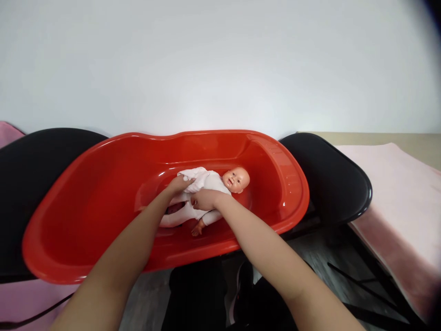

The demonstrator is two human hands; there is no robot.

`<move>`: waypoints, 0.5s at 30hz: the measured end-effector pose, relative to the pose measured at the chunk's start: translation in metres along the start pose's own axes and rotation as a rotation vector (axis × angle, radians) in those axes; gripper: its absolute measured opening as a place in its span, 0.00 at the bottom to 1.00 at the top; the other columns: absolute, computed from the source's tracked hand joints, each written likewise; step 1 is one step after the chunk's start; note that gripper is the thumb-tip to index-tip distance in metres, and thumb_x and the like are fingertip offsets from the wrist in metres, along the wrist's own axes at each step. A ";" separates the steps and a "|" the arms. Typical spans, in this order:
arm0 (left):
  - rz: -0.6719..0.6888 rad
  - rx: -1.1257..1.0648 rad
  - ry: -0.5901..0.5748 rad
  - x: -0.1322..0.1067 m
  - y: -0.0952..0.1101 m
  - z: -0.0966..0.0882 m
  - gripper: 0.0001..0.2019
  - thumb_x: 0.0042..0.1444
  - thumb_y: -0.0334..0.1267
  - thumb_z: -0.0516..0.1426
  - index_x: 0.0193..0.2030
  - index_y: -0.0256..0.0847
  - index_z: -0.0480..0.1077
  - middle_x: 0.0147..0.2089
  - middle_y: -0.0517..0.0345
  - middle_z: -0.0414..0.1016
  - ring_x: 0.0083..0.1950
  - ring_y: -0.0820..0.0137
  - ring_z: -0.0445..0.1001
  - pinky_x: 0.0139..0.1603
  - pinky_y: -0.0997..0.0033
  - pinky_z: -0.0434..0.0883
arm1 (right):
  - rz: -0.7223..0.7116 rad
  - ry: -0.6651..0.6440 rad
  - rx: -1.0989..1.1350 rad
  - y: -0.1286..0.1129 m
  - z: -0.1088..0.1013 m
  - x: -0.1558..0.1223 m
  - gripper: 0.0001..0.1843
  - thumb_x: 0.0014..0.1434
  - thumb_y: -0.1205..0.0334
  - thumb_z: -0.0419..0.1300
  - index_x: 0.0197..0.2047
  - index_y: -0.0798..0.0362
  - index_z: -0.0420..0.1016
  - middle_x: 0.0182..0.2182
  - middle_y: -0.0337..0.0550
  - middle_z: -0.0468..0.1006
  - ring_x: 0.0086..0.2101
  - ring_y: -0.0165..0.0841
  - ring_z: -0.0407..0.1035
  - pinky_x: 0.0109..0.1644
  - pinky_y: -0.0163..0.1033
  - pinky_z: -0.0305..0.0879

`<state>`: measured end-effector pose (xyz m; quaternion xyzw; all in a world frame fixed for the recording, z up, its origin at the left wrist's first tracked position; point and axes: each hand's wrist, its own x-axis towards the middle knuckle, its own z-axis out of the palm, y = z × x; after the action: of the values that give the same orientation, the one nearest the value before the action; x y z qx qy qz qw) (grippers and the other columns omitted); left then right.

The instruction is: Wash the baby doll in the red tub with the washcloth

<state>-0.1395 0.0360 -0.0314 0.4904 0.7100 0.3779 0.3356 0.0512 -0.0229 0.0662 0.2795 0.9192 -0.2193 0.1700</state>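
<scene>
A baby doll [212,180] in white clothes lies on its back inside a red baby bathtub [99,197], its bald head [236,179] towards the right end. My left hand [181,184] is closed on the loose white clothing [200,177] at the far side of the doll's waist. Lower on the doll's front, my right hand [206,199] has its fingers curled at the edge of the same clothing, partly hiding the belly. One bare doll hand [198,228] rests near the front of the tub floor. The doll's white-clad legs [175,217] point left.
A black chair [327,174] stands under the tub's right end, and another black surface [20,193] under its left. At right, a pink cloth [399,197] drapes over a table. Behind the tub is a pale wall [220,64].
</scene>
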 end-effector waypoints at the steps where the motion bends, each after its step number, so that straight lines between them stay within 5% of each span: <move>1: 0.009 0.046 -0.024 0.000 0.001 0.000 0.11 0.42 0.37 0.73 0.29 0.42 0.75 0.37 0.46 0.82 0.47 0.53 0.79 0.50 0.64 0.72 | -0.006 -0.007 0.000 0.000 -0.001 -0.001 0.17 0.69 0.64 0.58 0.57 0.53 0.83 0.55 0.47 0.84 0.52 0.40 0.79 0.56 0.38 0.72; 9: 0.147 0.126 -0.043 -0.008 0.003 0.002 0.19 0.63 0.52 0.57 0.48 0.38 0.78 0.52 0.44 0.83 0.52 0.55 0.80 0.58 0.60 0.74 | 0.008 -0.049 0.020 0.000 0.000 0.001 0.19 0.71 0.64 0.56 0.59 0.55 0.82 0.58 0.49 0.83 0.53 0.41 0.79 0.57 0.40 0.72; 15: 0.171 0.076 -0.007 -0.011 -0.004 0.004 0.29 0.66 0.61 0.50 0.52 0.35 0.76 0.56 0.40 0.82 0.57 0.53 0.80 0.60 0.58 0.74 | 0.038 -0.018 0.018 0.000 0.001 0.000 0.17 0.70 0.62 0.58 0.56 0.52 0.84 0.56 0.47 0.84 0.50 0.41 0.80 0.55 0.40 0.72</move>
<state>-0.1343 0.0252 -0.0362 0.5629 0.6783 0.3760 0.2859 0.0510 -0.0229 0.0654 0.2965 0.9102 -0.2267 0.1798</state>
